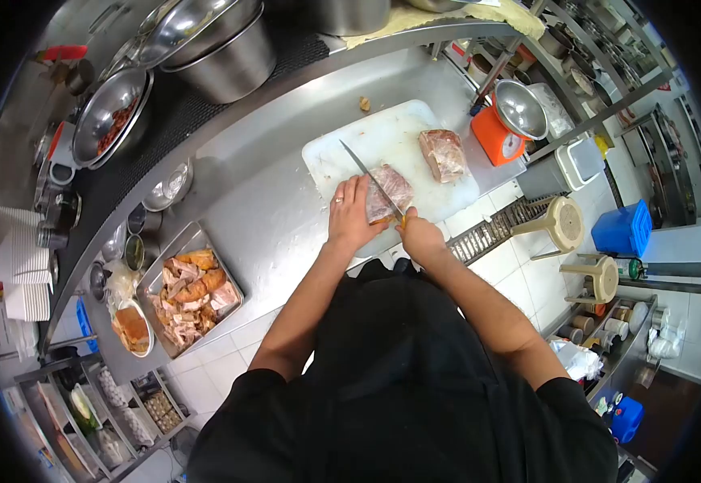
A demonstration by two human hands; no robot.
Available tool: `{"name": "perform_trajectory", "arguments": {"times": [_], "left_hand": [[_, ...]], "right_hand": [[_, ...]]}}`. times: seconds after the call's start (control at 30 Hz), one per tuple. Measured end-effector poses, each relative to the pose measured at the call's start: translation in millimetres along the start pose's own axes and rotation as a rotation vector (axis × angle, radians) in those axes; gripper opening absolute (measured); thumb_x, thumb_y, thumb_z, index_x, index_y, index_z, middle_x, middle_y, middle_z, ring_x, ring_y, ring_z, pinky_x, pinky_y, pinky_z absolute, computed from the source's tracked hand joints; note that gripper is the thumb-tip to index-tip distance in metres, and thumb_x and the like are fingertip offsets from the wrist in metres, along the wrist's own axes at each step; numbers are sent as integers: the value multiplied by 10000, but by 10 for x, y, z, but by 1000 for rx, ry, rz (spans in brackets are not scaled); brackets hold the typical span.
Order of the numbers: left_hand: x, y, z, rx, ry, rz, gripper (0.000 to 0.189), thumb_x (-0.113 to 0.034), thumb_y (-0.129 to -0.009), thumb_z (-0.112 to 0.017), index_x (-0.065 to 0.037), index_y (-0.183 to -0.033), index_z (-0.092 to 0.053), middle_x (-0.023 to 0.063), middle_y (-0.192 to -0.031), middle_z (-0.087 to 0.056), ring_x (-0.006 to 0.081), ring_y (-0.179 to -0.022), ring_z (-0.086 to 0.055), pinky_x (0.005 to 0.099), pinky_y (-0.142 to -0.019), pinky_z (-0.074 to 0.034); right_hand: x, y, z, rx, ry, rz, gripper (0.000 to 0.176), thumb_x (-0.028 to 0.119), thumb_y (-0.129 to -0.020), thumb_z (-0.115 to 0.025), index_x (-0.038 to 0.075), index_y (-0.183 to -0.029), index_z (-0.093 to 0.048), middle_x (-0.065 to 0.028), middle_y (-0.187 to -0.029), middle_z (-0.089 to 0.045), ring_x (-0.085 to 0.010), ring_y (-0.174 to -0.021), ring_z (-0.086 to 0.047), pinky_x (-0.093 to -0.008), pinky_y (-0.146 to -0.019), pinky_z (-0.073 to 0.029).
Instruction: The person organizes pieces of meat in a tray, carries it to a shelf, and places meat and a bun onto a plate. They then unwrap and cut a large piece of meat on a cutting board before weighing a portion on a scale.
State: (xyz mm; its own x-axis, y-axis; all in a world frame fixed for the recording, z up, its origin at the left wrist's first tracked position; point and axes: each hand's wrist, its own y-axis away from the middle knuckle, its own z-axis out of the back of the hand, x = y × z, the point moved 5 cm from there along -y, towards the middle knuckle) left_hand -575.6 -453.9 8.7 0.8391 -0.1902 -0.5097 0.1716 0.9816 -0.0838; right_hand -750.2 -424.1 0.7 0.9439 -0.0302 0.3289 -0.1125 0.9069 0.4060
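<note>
A white cutting board lies on the steel counter, with a piece of meat near its middle. My left hand lies on the left side of this piece, fingers extended and close together, a ring on one finger. In my right hand is the handle of a long knife. The knife's blade crosses the meat diagonally, its tip pointing to the upper left over the board. A second block of meat sits on the board's right side. Whether the blade is cutting in is unclear.
A metal tray of cut meat pieces stands at the left, beside a white bowl with another piece. An orange scale with a steel bowl is at the counter's right end. Steel bowls and a pot line the raised shelf.
</note>
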Motion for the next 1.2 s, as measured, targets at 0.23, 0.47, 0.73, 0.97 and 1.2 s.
{"name": "perform_trajectory", "arguments": {"times": [0.23, 0.47, 0.73, 0.97, 1.2], "left_hand": [[49, -69, 30, 148, 61, 118, 1145, -366, -601, -980, -84, -1539, -388, 170, -1578, -381, 381, -1461, -365, 480, -1189, -381], [-72, -15, -41, 87, 8, 132, 1067, -341, -603, -989, -82, -1483, -442, 155, -1495, -434, 381, -1412, -414, 476, -1175, -401], [-135, -40, -29, 69, 26, 171, 958, -313, -620, -980, -141, -1442, -520, 133, -1427, -469, 342, -1372, -450, 484, -1175, -367], [-127, -68, -5, 41, -76, 106, 693, -291, -703, -924, -178, -1328, -646, 129, -1407, -490, 334, -1366, -454, 515, -1197, -295], [-98, -82, -67, -48, -48, 62, 294, -177, -801, -825, -168, -1084, -744, 70, -1221, -600, 295, -1198, -549, 475, -1033, -397]], "right_hand": [[46, 62, 110, 15, -12, 16, 368, 283, -1040, -594, -39, -1189, -493, -289, -992, -737, -444, -948, -738, -517, -833, -586], [70, 138, 162, 19, 14, 31, 335, 235, -1034, -581, -53, -1196, -527, -284, -1011, -740, -434, -969, -740, -501, -865, -584], [225, 220, 601, 101, 107, 51, 284, 127, -995, -557, -73, -1196, -552, -278, -1040, -745, -419, -987, -746, -474, -870, -591], [25, 736, 854, 118, 76, 14, 383, 276, -1014, -631, -60, -1177, -545, -280, -989, -739, -431, -948, -742, -501, -832, -587], [-323, 726, 595, 32, -2, -44, 410, 295, -1015, -638, -60, -1189, -529, -277, -974, -736, -442, -935, -735, -522, -824, -583]]}}
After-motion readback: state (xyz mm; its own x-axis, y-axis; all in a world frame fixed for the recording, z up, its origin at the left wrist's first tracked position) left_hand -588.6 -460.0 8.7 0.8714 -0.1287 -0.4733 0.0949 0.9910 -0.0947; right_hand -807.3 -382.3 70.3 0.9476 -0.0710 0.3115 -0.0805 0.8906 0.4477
